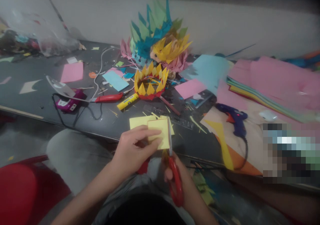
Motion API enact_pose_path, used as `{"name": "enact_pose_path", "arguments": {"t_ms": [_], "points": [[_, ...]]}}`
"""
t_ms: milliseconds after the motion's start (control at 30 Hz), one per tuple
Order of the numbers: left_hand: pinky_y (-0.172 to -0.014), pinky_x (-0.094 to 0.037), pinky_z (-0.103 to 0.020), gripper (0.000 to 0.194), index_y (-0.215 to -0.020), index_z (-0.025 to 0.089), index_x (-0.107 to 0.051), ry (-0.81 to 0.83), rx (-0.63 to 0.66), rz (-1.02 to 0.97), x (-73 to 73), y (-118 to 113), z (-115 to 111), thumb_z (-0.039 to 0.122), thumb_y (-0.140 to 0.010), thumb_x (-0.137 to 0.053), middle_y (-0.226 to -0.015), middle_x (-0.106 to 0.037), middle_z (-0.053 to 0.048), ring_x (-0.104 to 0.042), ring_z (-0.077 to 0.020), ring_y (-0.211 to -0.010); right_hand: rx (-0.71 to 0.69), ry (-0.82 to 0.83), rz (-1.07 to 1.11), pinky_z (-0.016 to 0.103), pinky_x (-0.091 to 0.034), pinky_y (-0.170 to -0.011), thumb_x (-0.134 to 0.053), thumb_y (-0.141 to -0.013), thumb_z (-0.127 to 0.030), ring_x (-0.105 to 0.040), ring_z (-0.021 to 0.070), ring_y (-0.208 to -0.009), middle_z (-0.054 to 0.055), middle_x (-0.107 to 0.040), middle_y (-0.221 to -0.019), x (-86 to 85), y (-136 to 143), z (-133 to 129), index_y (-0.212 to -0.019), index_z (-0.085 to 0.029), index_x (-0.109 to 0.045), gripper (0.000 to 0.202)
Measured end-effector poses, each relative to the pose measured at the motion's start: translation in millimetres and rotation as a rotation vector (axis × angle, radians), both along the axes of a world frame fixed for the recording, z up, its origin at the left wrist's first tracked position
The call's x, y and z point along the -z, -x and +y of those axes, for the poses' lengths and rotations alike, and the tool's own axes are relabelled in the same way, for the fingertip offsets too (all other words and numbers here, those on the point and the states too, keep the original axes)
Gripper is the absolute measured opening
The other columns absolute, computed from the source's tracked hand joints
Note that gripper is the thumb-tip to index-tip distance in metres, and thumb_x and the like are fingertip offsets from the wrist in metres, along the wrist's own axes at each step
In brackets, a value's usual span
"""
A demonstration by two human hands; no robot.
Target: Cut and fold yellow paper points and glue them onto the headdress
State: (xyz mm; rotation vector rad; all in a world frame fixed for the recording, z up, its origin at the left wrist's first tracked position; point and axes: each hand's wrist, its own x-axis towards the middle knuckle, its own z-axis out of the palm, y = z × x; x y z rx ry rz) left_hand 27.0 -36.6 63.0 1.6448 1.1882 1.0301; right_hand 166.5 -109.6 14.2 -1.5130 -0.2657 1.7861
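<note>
A small square of yellow paper point(157, 133) is pinched in my left hand point(133, 143), its fingers across the front face. My right hand point(178, 176) grips red-handled scissors point(176, 185). The scissor blades stand upright along the paper's right edge; whether they are parted I cannot tell. Behind the square lies more yellow paper point(137, 121) at the table's front edge. Beyond it stands a ring of folded yellow points with a red base point(150, 89). Left of the ring are a yellow glue stick point(127, 102) and a red-handled cutter point(108, 97).
A blue glue gun point(236, 116) with its cord lies on the right, near stacked coloured paper point(280, 81). At left sits a purple power strip point(71, 101) with cables. Folded-paper pieces point(160, 34) rise at the back wall. A red stool point(22, 191) stands lower left.
</note>
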Motion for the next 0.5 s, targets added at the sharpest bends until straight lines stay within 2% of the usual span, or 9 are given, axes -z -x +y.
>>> {"name": "enact_pose_path", "arguments": {"t_ms": [167, 267, 300, 367, 433, 500], "points": [[-0.040, -0.041, -0.015, 0.014, -0.085, 0.018, -0.071, 0.001, -0.021, 0.001, 3.1, 0.3, -0.7, 0.021, -0.074, -0.063, -0.070, -0.061, 0.000, -0.051, -0.0048, -0.048, 0.028, 0.012, 0.028, 0.018, -0.025, -0.036, -0.051, -0.070, -0.065, -0.036, 0.0054, -0.035, -0.006, -0.045, -0.041, 4.9, -2.9, 5.0, -0.063, -0.018, -0.049, 0.048], [-0.044, -0.045, -0.015, 0.016, -0.085, 0.016, -0.071, 0.010, -0.124, 0.017, 7.2, 12.1, 5.6, 0.025, -0.074, -0.064, -0.080, -0.065, -0.003, -0.054, -0.0058, -0.053, 0.055, -0.046, -0.084, 0.018, -0.028, -0.038, -0.052, -0.070, -0.062, -0.038, 0.0061, -0.038, -0.005, -0.049, -0.046, -0.8, -20.9, 8.6, -0.070, -0.018, -0.051, 0.044], [-0.047, -0.047, -0.016, 0.017, -0.085, 0.016, -0.071, 0.016, -0.171, 0.023, 9.1, 19.0, 9.2, 0.027, -0.074, -0.064, -0.083, -0.066, -0.004, -0.056, -0.0068, -0.055, 0.044, -0.084, -0.190, 0.018, -0.029, -0.039, -0.053, -0.068, -0.061, -0.040, 0.0069, -0.040, -0.005, -0.051, -0.048, -3.7, -30.6, 9.6, -0.073, -0.019, -0.052, 0.042], [-0.052, -0.051, -0.019, 0.021, -0.086, 0.014, -0.069, 0.052, -0.273, 0.047, 13.9, 35.9, 17.8, 0.030, -0.076, -0.060, -0.083, -0.067, -0.004, -0.059, -0.0097, -0.061, -0.048, -0.194, -0.535, 0.020, -0.032, -0.042, -0.065, -0.060, -0.054, -0.047, 0.0101, -0.046, -0.003, -0.056, -0.056, -9.8, -53.4, 11.7, -0.077, -0.020, -0.053, 0.040], [-0.054, -0.052, -0.021, 0.025, -0.089, 0.014, -0.066, 0.104, -0.319, 0.101, 20.4, 53.3, 27.2, 0.034, -0.077, -0.057, -0.084, -0.067, -0.004, -0.060, -0.0117, -0.063, -0.126, -0.258, -0.937, 0.024, -0.036, -0.047, -0.069, -0.053, -0.054, -0.053, 0.0155, -0.054, 0.001, -0.061, -0.064, -15.0, -76.8, 14.8, -0.075, -0.021, -0.055, 0.042], [-0.059, -0.051, -0.022, 0.023, -0.088, 0.014, -0.064, 0.087, -0.302, 0.262, 28.0, 67.0, 36.0, 0.031, -0.079, -0.052, -0.084, -0.066, -0.004, -0.061, -0.0136, -0.069, -0.207, -0.222, -1.293, 0.029, -0.037, -0.050, -0.066, -0.054, -0.059, -0.057, 0.0212, -0.059, 0.006, -0.063, -0.070, -16.9, -96.7, 19.1, -0.076, -0.020, -0.058, 0.046]]}}
